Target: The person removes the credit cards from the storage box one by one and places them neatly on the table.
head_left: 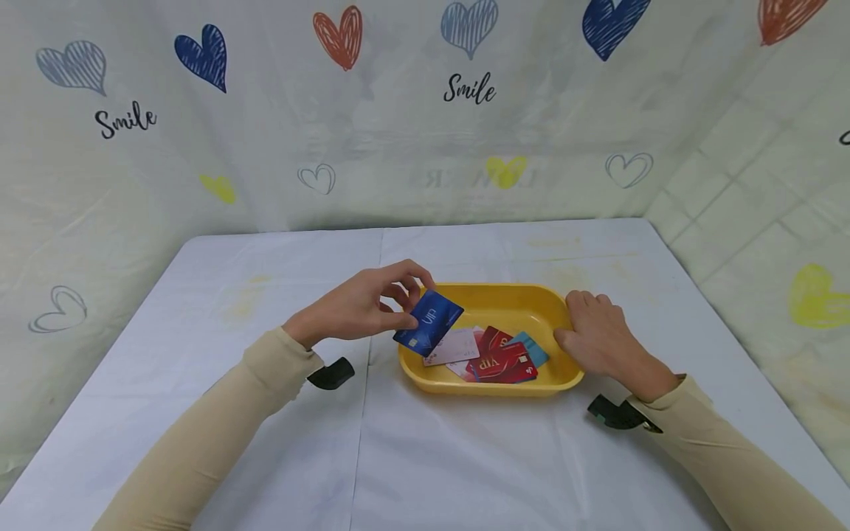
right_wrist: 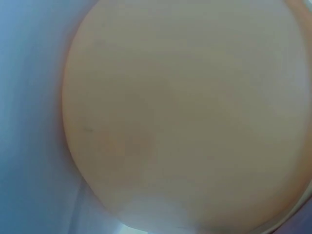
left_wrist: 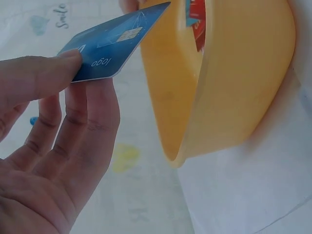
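Observation:
My left hand [head_left: 372, 301] pinches a dark blue VIP card [head_left: 430, 323] between thumb and fingers, tilted over the left end of a yellow plastic tray [head_left: 498, 299]. The left wrist view shows a chip and the word "logo" on this card [left_wrist: 109, 48]. Inside the tray lie red VIP cards [head_left: 505, 363], a pale pink-white card [head_left: 453, 346] and a light blue card [head_left: 531, 348], partly overlapping. At the tray's right end, my right hand [head_left: 600, 335] grips the rim, its thumb over the edge. The tray's wall [right_wrist: 185, 112] fills most of the right wrist view.
A white cloth [head_left: 279, 442] with creases and faint yellowish stains covers the table. Behind and at the sides hangs a pale curtain [head_left: 392, 125] printed with hearts and "Smile". Dark wrist straps [head_left: 332, 374] show at both cuffs.

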A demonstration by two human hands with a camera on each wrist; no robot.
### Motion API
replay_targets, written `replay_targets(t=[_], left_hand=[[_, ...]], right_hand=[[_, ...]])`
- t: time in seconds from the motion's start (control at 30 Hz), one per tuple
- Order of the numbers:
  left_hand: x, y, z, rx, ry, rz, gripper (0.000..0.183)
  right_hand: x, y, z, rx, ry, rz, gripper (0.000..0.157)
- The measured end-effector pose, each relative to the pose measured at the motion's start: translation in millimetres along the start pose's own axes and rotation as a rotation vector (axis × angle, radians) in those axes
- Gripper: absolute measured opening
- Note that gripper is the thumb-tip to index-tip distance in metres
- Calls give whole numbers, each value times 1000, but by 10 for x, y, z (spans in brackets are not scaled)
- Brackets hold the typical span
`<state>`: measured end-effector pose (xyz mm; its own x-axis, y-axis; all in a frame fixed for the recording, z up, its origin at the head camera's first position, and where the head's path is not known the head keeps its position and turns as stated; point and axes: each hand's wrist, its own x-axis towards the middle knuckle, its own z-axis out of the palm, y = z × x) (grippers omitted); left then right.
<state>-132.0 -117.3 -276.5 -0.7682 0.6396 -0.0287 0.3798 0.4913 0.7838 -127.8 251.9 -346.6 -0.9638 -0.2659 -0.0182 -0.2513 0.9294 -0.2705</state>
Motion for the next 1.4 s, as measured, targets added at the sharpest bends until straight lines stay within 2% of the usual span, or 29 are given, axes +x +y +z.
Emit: replay_targets(t=[0.3, 0.87, 1.17, 1.4], left_hand=[[-85, -73, -42, -12, 62, -22, 44], [-239, -232, -104, -103, 125, -54, 47], [-297, -319, -160, -150, 189, -89, 49], [-351, -382, -197, -145, 245, -112, 50]], right_hand=[[-18, -8, -10, -5, -1, 0, 19], [-20, 3, -2, -8, 1, 4, 17], [-13, -5, -6, 0, -9, 12, 17], [-11, 13, 7, -7, -6, 8, 18]])
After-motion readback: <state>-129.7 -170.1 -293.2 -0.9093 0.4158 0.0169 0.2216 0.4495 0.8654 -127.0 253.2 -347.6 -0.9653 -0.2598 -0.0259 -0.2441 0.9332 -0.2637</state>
